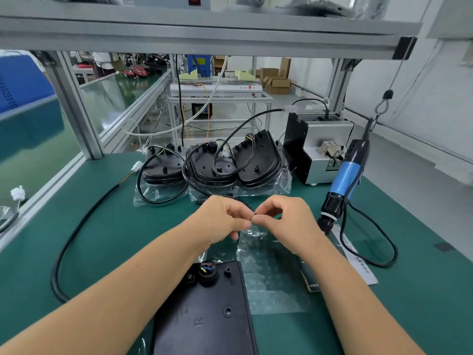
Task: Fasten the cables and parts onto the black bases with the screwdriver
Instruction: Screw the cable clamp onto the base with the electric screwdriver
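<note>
- The left hand (pixel 222 218) and the right hand (pixel 286 221) meet above the green table (pixel 115 226), with their fingertips touching each other.
- Both hands have curled fingers and pinch one small dark item between them; it is too small to tell what it is.
- A black base (pixel 204 311) lies just below the hands, near the front edge, with the letter R on it and coloured wires at its top.
- Three more black bases (pixel 212 165) with cables stand behind, on clear bags.
- The blue screwdriver (pixel 340 185) hangs at the right, apart from both hands.
</note>
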### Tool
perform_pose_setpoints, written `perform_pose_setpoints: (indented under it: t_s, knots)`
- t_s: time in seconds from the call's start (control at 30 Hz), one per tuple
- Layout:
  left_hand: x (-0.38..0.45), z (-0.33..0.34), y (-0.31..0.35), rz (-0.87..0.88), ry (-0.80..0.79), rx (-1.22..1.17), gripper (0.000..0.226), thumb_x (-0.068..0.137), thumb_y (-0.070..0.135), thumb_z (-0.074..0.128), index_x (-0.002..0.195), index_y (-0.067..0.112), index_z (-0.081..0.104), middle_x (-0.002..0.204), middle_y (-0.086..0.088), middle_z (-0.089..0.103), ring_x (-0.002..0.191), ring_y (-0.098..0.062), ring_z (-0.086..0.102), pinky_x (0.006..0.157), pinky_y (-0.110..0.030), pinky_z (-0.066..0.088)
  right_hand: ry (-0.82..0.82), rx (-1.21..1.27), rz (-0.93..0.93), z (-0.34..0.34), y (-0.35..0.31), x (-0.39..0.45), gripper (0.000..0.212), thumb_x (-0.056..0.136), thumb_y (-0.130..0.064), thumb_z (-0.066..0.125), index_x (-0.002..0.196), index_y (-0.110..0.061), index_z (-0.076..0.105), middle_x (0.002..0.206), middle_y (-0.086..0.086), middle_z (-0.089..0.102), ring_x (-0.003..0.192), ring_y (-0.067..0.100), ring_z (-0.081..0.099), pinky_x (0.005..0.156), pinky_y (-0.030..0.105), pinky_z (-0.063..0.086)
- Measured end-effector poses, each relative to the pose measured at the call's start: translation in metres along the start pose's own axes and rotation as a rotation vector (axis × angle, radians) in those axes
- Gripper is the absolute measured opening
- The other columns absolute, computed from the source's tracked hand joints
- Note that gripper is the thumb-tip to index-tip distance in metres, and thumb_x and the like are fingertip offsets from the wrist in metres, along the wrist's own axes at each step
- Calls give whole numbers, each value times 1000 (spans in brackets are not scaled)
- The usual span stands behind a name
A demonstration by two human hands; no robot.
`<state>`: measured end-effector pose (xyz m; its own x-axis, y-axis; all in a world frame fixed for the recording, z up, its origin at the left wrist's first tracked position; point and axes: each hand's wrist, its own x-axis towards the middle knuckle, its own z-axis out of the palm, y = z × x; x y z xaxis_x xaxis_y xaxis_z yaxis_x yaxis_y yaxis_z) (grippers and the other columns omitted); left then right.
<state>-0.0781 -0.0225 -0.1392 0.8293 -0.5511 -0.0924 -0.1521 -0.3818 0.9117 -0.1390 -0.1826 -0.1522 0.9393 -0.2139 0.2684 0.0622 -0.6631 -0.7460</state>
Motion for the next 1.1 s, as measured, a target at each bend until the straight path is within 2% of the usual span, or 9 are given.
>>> perform_pose_setpoints:
  t_s: [0.07, 0.2, 0.27, 0.4, 0.57, 0.67, 0.77, 0.97, 1.1]
  knots:
    - [0, 0, -1, 11, -9, 10, 28, 83, 2, 71, 69, 26, 73, 61, 2, 61, 44, -7, 49, 39, -13, 31, 0, 34, 11, 0, 0, 0, 17, 76, -20, 82, 69, -28, 68, 71, -10, 68, 69, 2, 60, 62, 12, 46]
    - [2, 1, -2, 42, -8, 21, 26, 84, 1, 69, 71, 24, 73, 56, 8, 58, 43, -7, 49, 40, -9, 34, -46, 67, 25, -2, 0, -1, 10, 79, -19, 80, 86, -24, 74, 80, -12, 70, 72, -3, 61, 66, 9, 46]
    - [2, 2, -2, 76, -10, 43, 25, 84, 1, 69, 74, 24, 74, 59, 5, 58, 44, -8, 49, 44, -11, 38, -66, 34, 16, -3, -1, 0, 9, 80, -19, 78, 87, -24, 75, 80, -13, 71, 73, -2, 62, 66, 8, 45]
    - [2, 2, -2, 103, 3, 73, 23, 83, 3, 70, 78, 25, 76, 71, -6, 69, 44, -7, 52, 52, -15, 44, 26, -56, 12, 0, -1, -1, 11, 78, -21, 80, 76, -29, 72, 76, -14, 67, 72, 1, 61, 67, 14, 46]
    - [2, 0, -2, 57, 27, 2, 18, 84, 2, 69, 81, 19, 76, 62, 11, 68, 46, -7, 51, 41, -8, 34, 137, -150, -55, 8, -3, -5, 5, 79, -25, 79, 80, -27, 74, 78, -14, 65, 74, 2, 60, 71, 20, 46]
    - [-1, -1, 2, 14, -11, -27, 13, 87, 23, 69, 80, 16, 77, 60, 11, 67, 49, -5, 51, 41, -10, 33, 146, -181, -80, 9, -3, -5, 2, 81, -26, 77, 81, -26, 75, 79, -14, 66, 71, 3, 58, 69, 24, 47]
    - [0, -1, 5, -55, 34, -53, 33, 88, 45, 63, 73, 19, 76, 78, -12, 72, 62, -12, 52, 47, -18, 31, 144, -186, -90, 10, -4, -5, 3, 80, -25, 77, 82, -23, 75, 79, -10, 68, 71, 8, 59, 70, 31, 49]
    - [1, 2, 8, -105, 84, -54, 31, 91, 39, 59, 68, 22, 72, 86, -12, 74, 62, -14, 53, 51, -22, 32, 191, -197, -94, 13, -4, -8, 9, 78, -24, 79, 75, -26, 71, 71, -13, 67, 68, 8, 60, 66, 32, 49]
    - [0, 1, 7, -100, 75, -53, 32, 92, 40, 58, 70, 23, 73, 79, -6, 73, 59, -11, 53, 49, -20, 32, 160, -140, -70, 12, -3, -7, 10, 78, -24, 79, 74, -27, 70, 71, -15, 68, 70, 6, 62, 68, 33, 52]
